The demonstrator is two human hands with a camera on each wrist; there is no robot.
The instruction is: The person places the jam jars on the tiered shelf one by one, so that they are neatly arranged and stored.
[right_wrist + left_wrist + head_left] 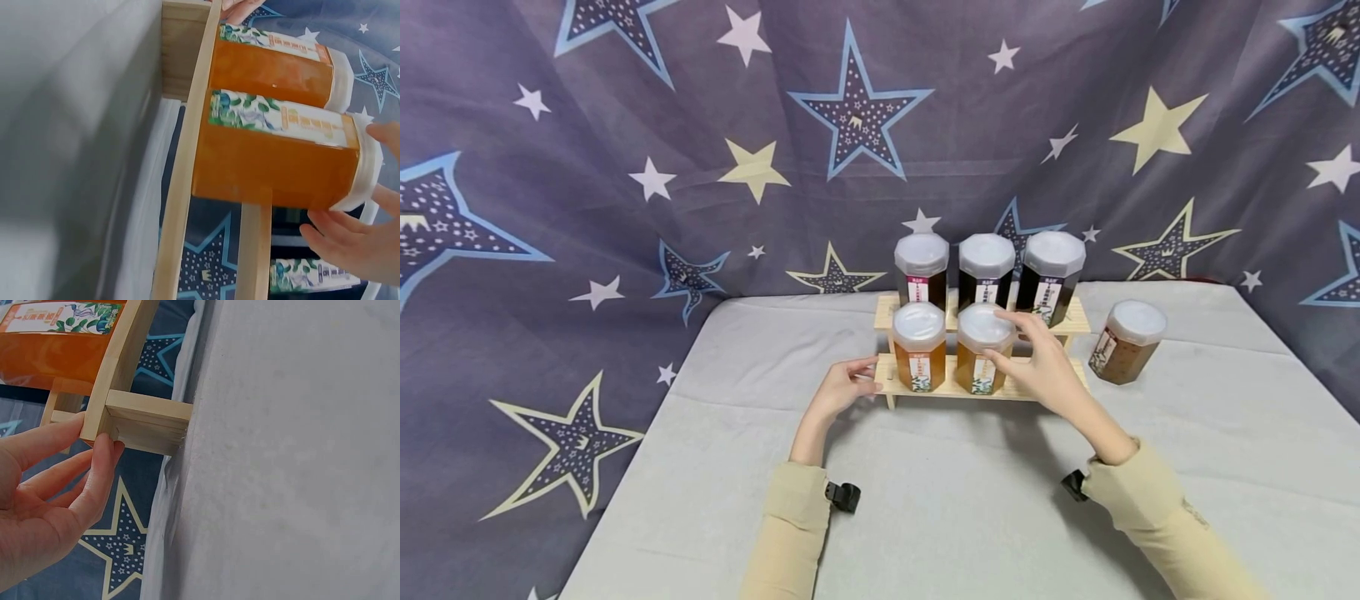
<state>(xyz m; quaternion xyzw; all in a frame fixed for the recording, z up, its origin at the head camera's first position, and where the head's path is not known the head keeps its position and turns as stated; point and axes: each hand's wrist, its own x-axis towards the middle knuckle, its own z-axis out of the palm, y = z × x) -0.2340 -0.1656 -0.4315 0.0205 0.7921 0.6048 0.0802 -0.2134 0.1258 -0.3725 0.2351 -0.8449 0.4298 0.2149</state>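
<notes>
A two-tier wooden rack (951, 387) stands on the table. My left hand (845, 385) pinches the left end of its lower shelf between thumb and fingertips, as the wooden board (103, 394) in the left wrist view also shows. My right hand (1043, 367) holds an amber jar (281, 159) by its white lid (367, 159), with the jar upright on the lower shelf. Left of it stands another amber jar (921, 354). Three dark jars with pale lids line the upper shelf, among them the middle dark jar (985, 267) and the right dark jar (1050, 275).
A brownish jar (1127, 342) stands on the table to the right of the rack. Pale cloth covers the table (925, 500). Behind it hangs a dark curtain (820, 225) printed with stars.
</notes>
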